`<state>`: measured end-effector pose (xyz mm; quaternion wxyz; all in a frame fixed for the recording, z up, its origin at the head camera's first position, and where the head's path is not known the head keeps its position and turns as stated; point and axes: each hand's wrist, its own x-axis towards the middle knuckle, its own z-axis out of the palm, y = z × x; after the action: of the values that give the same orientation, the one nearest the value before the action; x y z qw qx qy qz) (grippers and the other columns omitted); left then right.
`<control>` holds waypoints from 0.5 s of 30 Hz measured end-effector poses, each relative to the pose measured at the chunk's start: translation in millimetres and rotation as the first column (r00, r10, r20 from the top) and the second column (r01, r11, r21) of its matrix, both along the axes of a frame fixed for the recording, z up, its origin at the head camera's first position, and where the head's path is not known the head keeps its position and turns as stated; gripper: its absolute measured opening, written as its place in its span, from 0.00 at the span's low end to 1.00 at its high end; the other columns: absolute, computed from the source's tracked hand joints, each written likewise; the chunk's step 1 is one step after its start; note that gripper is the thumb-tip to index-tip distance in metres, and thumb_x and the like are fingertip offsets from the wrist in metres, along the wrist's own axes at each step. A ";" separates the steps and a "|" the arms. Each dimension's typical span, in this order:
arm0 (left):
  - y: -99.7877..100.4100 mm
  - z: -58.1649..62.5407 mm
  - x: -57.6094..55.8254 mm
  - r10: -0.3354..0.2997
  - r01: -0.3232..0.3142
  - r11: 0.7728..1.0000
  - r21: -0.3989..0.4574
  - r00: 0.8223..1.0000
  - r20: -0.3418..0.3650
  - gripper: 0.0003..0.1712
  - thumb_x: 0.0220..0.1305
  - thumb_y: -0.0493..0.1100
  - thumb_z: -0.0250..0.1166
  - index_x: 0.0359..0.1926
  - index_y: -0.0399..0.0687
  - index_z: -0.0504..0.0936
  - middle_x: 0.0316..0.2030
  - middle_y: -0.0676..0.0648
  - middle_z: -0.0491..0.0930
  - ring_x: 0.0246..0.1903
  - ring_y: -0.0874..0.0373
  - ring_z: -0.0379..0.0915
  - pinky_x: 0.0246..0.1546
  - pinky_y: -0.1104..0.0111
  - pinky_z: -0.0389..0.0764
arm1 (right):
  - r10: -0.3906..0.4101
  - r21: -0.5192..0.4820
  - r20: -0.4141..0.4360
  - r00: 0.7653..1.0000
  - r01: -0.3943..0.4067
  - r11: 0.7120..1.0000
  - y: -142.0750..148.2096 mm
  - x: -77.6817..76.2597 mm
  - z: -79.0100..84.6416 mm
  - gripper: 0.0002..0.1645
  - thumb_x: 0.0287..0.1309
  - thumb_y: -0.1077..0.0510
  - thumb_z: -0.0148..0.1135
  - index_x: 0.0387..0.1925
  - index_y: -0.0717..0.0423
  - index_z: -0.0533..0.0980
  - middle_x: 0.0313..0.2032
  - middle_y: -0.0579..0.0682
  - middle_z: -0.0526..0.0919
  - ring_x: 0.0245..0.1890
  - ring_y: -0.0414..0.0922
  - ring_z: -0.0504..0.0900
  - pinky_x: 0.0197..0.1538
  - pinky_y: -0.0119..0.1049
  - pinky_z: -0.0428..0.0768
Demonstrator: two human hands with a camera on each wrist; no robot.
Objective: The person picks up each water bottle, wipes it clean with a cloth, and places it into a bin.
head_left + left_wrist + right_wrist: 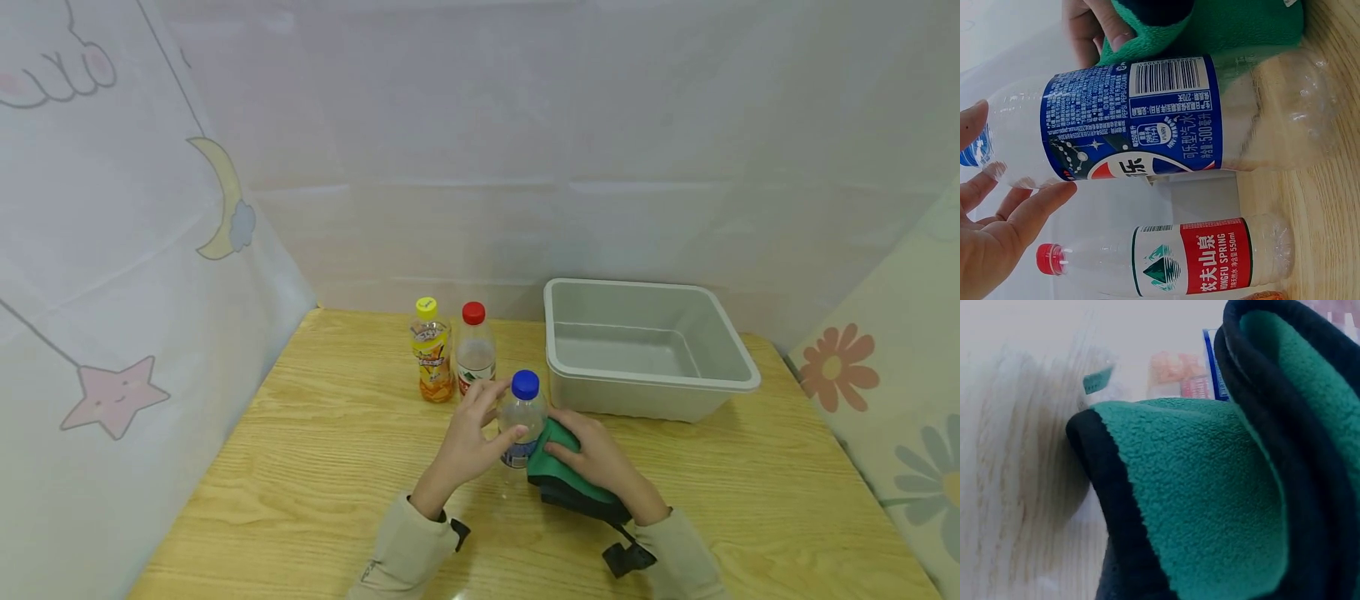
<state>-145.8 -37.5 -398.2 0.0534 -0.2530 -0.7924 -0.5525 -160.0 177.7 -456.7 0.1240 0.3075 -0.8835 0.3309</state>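
As I look down through the head camera, the blue-capped bottle (528,410) stands between the two hands, its long axis close to upright, cap (525,384) at the top. Whether its base bears on the table (322,458), I cannot tell.

From that bottle, the left hand (471,432) lies at nine o'clock and is the nearer one: its thumb crosses the front and its fingers go round the other side. The left wrist view shows them about the neck and shoulder, above the blue label (1129,119). I judge it a light, steadying hold.

The right hand (596,454) lies at four o'clock, fingers and thumb gripping a bunched green cloth (564,468) with a dark border. The cloth comes right up to the bottle's side; how hard it presses I cannot tell.

The bottle is see-through, and I make out no drink in it. At eleven o'clock stands a clear red-capped bottle (477,342); at ten, a yellow-capped one (432,358), orange near its base. A pale grey bin (652,379) sits at two o'clock, open-topped, its floor visible.
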 end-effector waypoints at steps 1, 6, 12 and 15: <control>0.1 2.2 1.2 -0.002 0.002 1.000 0.001 1.000 0.002 0.31 0.55 0.34 0.65 0.59 0.33 0.66 0.49 0.36 0.65 0.54 0.40 0.64 0.46 0.50 0.74 | 0.004 0.005 0.009 1.000 -0.004 1.000 0.0 -0.4 -0.9 0.29 0.48 0.62 0.67 0.53 0.66 0.71 0.46 0.59 0.78 0.45 0.56 0.77 0.44 0.52 0.76; 0.1 3.9 2.7 -0.010 0.010 1.000 0.014 1.000 -0.008 0.31 0.55 0.32 0.65 0.59 0.31 0.66 0.49 0.33 0.65 0.53 0.38 0.63 0.47 0.48 0.72 | 0.021 0.026 0.056 0.998 -0.022 0.999 0.4 -1.7 -6.3 0.30 0.49 0.62 0.66 0.55 0.66 0.70 0.48 0.59 0.78 0.47 0.55 0.77 0.46 0.51 0.76; -2.0 -10.0 -3.9 0.003 -0.003 1.000 -0.005 0.999 -0.050 0.31 0.56 0.38 0.66 0.61 0.38 0.67 0.51 0.40 0.67 0.53 0.47 0.66 0.48 0.55 0.74 | 0.031 0.079 0.114 0.993 -0.040 0.996 1.3 -1.9 -13.1 0.29 0.51 0.59 0.64 0.55 0.66 0.70 0.48 0.59 0.78 0.48 0.54 0.77 0.48 0.50 0.75; -3.1 -11.3 -4.9 0.001 -0.002 1.000 -0.015 0.997 -0.073 0.32 0.57 0.40 0.65 0.62 0.41 0.66 0.49 0.43 0.68 0.51 0.50 0.67 0.48 0.58 0.75 | 0.026 0.077 0.115 0.993 -0.035 0.996 2.7 -2.2 -14.0 0.29 0.51 0.59 0.65 0.54 0.66 0.70 0.48 0.59 0.78 0.48 0.55 0.76 0.48 0.50 0.75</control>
<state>-150.7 -40.6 -409.5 0.0809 -0.2730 -0.7942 -0.5368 -162.2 180.4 -470.8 0.0561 0.3064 -0.8966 0.3147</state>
